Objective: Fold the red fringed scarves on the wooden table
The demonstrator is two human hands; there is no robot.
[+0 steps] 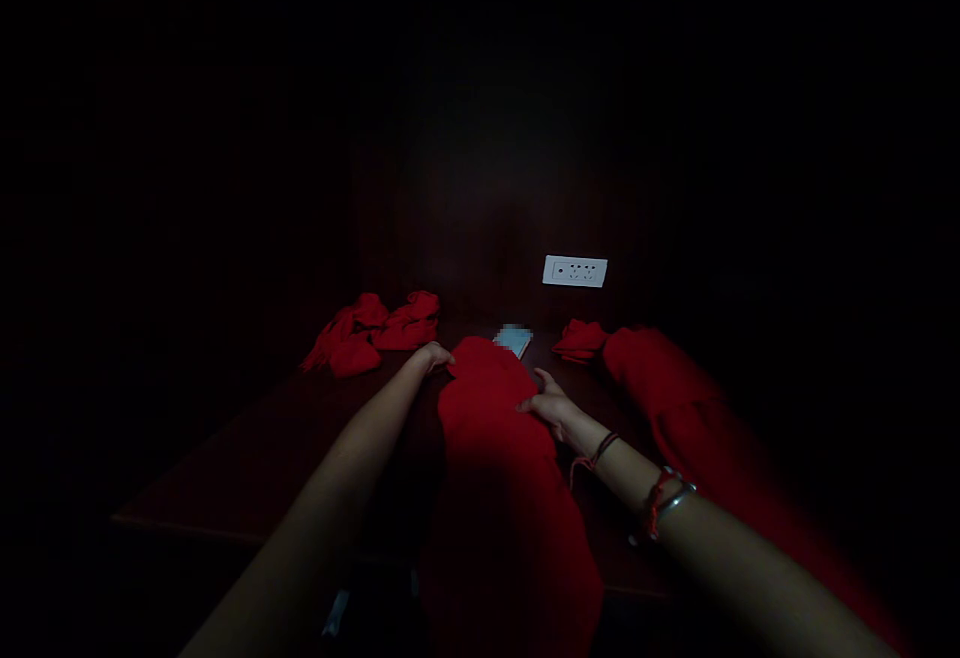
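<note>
A long red cloth (495, 438) lies across a dark wooden table (247, 458) and hangs over its near edge. My left hand (431, 356) grips the cloth's far left corner, fingers curled on the fabric. On the cloth's right edge rests my right hand (550, 403), fingers closed on the fabric; that wrist carries a red string and a metal bangle.
A heap of crumpled red cloths (371, 331) sits at the back left. Another red cloth (660, 378) drapes along the right side, with a small red bundle (579, 339) behind it. A pale card-like item (514, 340) lies at the back. A white wall socket (574, 271) is above. The surroundings are dark.
</note>
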